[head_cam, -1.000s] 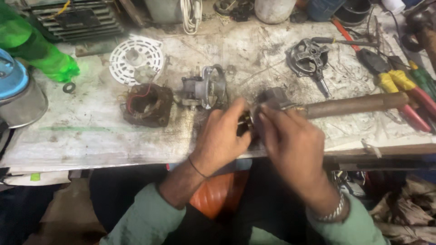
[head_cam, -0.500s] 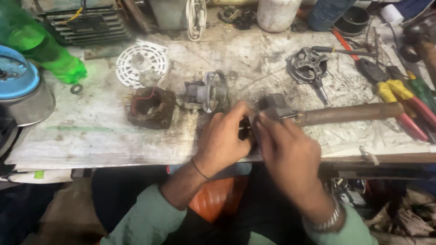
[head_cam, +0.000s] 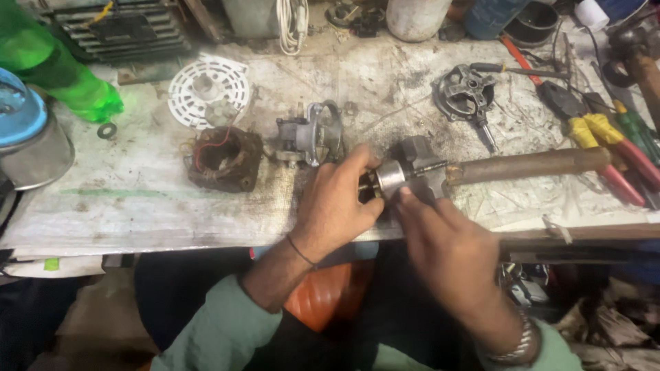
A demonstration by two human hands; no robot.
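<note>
Holding a small metal rotor (head_cam: 390,178) at the front edge of the workbench (head_cam: 137,206), we keep its thin shaft pointing right, toward the head of a wooden-handled hammer (head_cam: 529,165) lying just behind it. Our left hand (head_cam: 337,206) wraps its fingers over the rotor's left end, thumb arched above, wrist bent inward with a thin dark band on it. Our right hand (head_cam: 447,254) reaches up from below, fingertips pressed against the rotor's underside, its grip blurred, so we cannot tell how tightly it closes; a metal bracelet sits on that wrist.

Just left of our hands stands a grey motor housing (head_cam: 309,134), and beside it a wound copper stator (head_cam: 223,158). Behind those lies a round white plastic grille (head_cam: 208,91). A green plastic bottle (head_cam: 62,75) lies at the far left corner, label not visible. Pliers with yellow and red handles (head_cam: 605,137) rest at the right.
</note>
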